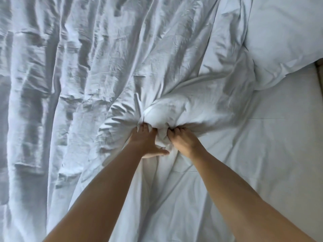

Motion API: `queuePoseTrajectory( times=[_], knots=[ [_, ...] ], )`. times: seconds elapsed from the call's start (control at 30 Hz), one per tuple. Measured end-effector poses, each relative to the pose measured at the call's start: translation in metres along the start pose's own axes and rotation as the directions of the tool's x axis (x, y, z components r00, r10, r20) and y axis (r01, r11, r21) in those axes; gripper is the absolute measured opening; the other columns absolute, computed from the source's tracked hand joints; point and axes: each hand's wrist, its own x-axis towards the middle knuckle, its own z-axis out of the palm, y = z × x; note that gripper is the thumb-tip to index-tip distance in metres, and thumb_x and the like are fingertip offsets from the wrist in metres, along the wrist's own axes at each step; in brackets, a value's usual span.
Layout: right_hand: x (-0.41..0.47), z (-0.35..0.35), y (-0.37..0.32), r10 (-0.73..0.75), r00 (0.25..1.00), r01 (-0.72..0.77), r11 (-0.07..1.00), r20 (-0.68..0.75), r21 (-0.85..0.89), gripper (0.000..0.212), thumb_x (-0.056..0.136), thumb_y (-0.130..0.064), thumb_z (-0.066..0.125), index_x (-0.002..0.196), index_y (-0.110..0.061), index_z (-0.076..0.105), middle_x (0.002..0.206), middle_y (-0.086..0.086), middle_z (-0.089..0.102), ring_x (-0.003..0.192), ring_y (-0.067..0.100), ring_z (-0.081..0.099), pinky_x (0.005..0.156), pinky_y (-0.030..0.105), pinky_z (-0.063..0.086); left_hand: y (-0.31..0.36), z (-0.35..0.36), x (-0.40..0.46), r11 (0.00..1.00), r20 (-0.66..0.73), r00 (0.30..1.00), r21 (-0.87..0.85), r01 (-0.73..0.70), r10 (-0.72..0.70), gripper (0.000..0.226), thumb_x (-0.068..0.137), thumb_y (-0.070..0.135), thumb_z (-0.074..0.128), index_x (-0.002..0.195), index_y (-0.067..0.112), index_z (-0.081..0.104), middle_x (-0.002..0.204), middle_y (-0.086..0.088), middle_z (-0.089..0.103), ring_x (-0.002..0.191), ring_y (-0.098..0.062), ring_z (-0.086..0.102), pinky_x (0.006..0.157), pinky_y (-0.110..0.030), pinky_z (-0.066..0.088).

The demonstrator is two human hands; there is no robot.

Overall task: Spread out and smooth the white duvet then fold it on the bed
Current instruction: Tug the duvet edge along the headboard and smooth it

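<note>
The white duvet (78, 84) lies rumpled over the left and middle of the bed, full of long creases. Near the middle it is bunched into a puffy lump (174, 110). My left hand (146, 142) grips a gathered fold of the duvet at the lump's near edge, fingers dug into the cloth and thumb stretched to the right. My right hand (181, 142) grips the same bunch just beside it, fingers curled into the fabric. Both forearms reach in from the bottom of the view.
A white pillow (283, 32) lies at the upper right, partly over the duvet's edge. The flat white bed sheet (271, 154) shows on the right. A strip of the bed's beige edge (319, 70) appears at the far right.
</note>
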Motion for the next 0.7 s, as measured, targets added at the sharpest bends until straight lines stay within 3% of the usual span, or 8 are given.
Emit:
queuePoseTrajectory(
  times=[0.1, 0.17, 0.23, 0.27, 0.33, 0.47, 0.6, 0.7],
  knots=[
    [-0.010, -0.044, -0.012, 0.000, 0.999, -0.002, 0.999, 0.037, 0.041, 0.038, 0.024, -0.005, 0.072, 0.060, -0.012, 0.065, 0.038, 0.003, 0.053, 0.030, 0.019, 0.053, 0.037, 0.018, 0.039, 0.006, -0.009, -0.016, 0.998, 0.083, 0.996, 0.052, -0.023, 0.019, 0.138, 0.050, 0.087, 0.059, 0.152, 0.016, -0.001, 0.159, -0.016, 0.000, 0.147, -0.032, -0.005, 0.118, -0.049, 0.010],
    [-0.024, -0.077, -0.018, 0.051, 0.989, -0.054, 0.998, 0.135, 0.020, 0.032, 0.042, -0.009, 0.074, 0.074, -0.011, 0.070, 0.055, 0.006, 0.065, 0.049, 0.022, 0.065, 0.045, 0.022, 0.044, 0.014, -0.015, -0.033, 0.995, 0.104, 0.994, 0.080, -0.051, 0.042, 0.138, 0.053, 0.083, 0.064, 0.152, 0.014, -0.004, 0.159, -0.014, -0.002, 0.147, -0.031, -0.006, 0.118, -0.047, 0.010],
    [-0.046, -0.099, -0.020, 0.069, 0.956, -0.082, 0.996, 0.286, 0.033, 0.023, 0.081, -0.010, 0.060, 0.103, -0.010, 0.067, 0.093, 0.009, 0.070, 0.088, 0.029, 0.068, 0.071, 0.033, 0.051, 0.027, -0.016, -0.056, 0.993, 0.104, 0.990, 0.055, -0.100, 0.094, 0.135, 0.056, 0.077, 0.069, 0.151, 0.014, -0.004, 0.159, -0.010, 0.000, 0.147, -0.030, -0.002, 0.117, -0.047, 0.013],
    [-0.061, -0.107, -0.020, 0.078, 0.941, -0.092, 0.995, 0.329, 0.025, 0.024, 0.088, -0.009, 0.053, 0.108, -0.011, 0.066, 0.103, 0.007, 0.068, 0.098, 0.030, 0.065, 0.080, 0.035, 0.050, 0.036, -0.016, -0.070, 0.990, 0.093, 0.987, 0.026, -0.136, 0.133, 0.133, 0.056, 0.073, 0.072, 0.151, 0.015, 0.000, 0.158, -0.008, 0.005, 0.147, -0.030, 0.006, 0.115, -0.048, 0.019],
    [-0.095, -0.128, -0.024, 0.101, 0.915, -0.099, 0.995, 0.391, -0.027, 0.026, 0.092, -0.009, 0.048, 0.111, -0.012, 0.065, 0.110, 0.005, 0.066, 0.106, 0.028, 0.061, 0.086, 0.036, 0.047, 0.057, -0.014, -0.101, 0.978, 0.070, 0.975, -0.036, -0.207, 0.209, 0.126, 0.057, 0.065, 0.076, 0.149, 0.017, 0.005, 0.155, -0.006, 0.015, 0.141, -0.029, 0.024, 0.110, -0.045, 0.030],
    [-0.163, -0.177, -0.040, 0.190, 0.843, -0.130, 0.980, 0.504, -0.151, 0.027, 0.095, -0.015, 0.046, 0.117, -0.017, 0.062, 0.115, 0.001, 0.064, 0.109, 0.024, 0.061, 0.082, 0.032, 0.045, 0.103, -0.002, -0.174, 0.961, 0.071, 0.961, -0.085, -0.262, 0.268, 0.127, 0.062, 0.059, 0.077, 0.152, 0.023, -0.007, 0.157, -0.011, 0.017, 0.142, -0.031, 0.025, 0.112, -0.045, 0.031],
    [-0.214, -0.240, -0.075, 0.257, 0.842, -0.129, 0.949, 0.474, -0.286, 0.034, 0.098, -0.016, 0.040, 0.130, -0.016, 0.053, 0.127, 0.003, 0.058, 0.116, 0.025, 0.057, 0.087, 0.033, 0.045, 0.127, 0.017, -0.238, 0.959, -0.073, 0.967, -0.130, -0.251, 0.243, 0.097, 0.078, 0.046, 0.066, 0.152, 0.022, 0.008, 0.141, -0.012, 0.048, 0.127, -0.032, 0.047, 0.102, -0.038, 0.042],
    [-0.243, -0.283, -0.098, 0.345, 0.849, -0.197, 0.909, 0.401, -0.366, 0.035, 0.098, -0.015, 0.037, 0.129, -0.015, 0.053, 0.126, 0.004, 0.058, 0.114, 0.023, 0.057, 0.082, 0.031, 0.041, 0.137, 0.012, -0.276, 0.921, -0.256, 0.937, -0.245, -0.303, 0.240, 0.061, 0.087, 0.036, 0.056, 0.142, 0.020, 0.034, 0.127, -0.009, 0.059, 0.116, -0.030, 0.056, 0.092, -0.033, 0.044]
  ],
)
